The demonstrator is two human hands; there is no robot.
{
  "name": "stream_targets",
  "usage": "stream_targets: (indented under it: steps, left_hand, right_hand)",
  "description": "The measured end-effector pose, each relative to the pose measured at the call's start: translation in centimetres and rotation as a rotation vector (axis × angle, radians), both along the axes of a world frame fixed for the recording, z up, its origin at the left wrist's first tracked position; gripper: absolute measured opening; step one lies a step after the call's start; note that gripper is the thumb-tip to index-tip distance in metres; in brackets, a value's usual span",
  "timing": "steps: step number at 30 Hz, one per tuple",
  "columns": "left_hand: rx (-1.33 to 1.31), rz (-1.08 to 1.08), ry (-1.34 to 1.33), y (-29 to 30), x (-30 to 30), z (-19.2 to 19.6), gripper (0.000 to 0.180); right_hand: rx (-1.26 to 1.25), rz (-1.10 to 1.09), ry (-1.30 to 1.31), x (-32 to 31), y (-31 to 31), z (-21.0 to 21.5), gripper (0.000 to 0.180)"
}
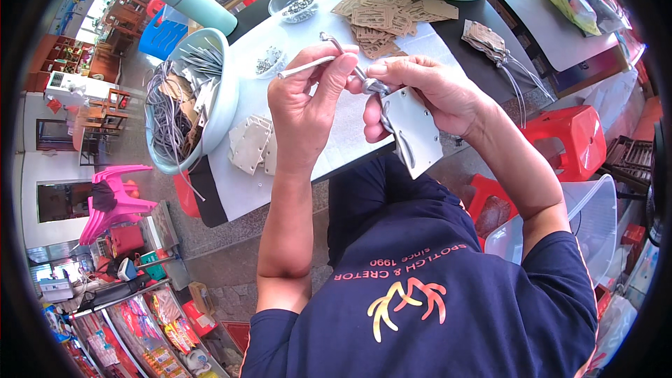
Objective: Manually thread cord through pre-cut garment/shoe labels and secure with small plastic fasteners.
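Above the counter's [294,168] near edge, left hand [304,108] fingers pinch a grey cord [308,65]; right hand [427,87] fingers grip a grey tag [414,129], half strung. Unstrung tags [252,143] lie by the left edge; a strung bundle [486,40] sits at the right.

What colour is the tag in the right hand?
Pale grey tag, held by the right hand; head view shows it best.
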State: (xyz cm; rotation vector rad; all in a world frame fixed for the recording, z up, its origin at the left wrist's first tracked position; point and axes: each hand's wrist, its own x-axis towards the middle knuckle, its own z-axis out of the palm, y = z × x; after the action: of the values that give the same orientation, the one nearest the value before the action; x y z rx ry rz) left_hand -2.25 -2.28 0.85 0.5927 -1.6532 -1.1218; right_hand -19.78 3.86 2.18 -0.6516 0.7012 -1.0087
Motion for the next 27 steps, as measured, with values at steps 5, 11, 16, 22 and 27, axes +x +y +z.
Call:
stream_targets:
  steps: [5,11,16,22,27]
  left_hand:
    - [-0.029,0.003,-0.007,0.1,0.0,0.1,0.014]
    - [-0.046,-0.034,0.008,0.3,0.0,0.5,0.014]
    - [-0.002,0.007,0.115,0.1,0.2,-0.1,0.012]
    - [0.033,0.047,0.172,0.0,0.0,0.0,0.011]
    - [0.09,0.029,0.193,0.0,0.0,0.1,0.014]
  right_hand:
    - [0.002,0.021,0.021,0.0,-0.2,-0.1,0.032]
    - [-0.018,0.011,0.027,0.3,-0.1,-0.3,0.033]
    - [0.009,0.052,0.053,0.2,0.1,-0.6,0.033]
    - [-0.031,0.048,-0.046,0.2,0.3,-1.1,0.035]
    - [-0.025,0.008,-0.049,0.4,0.4,-1.5,0.035]
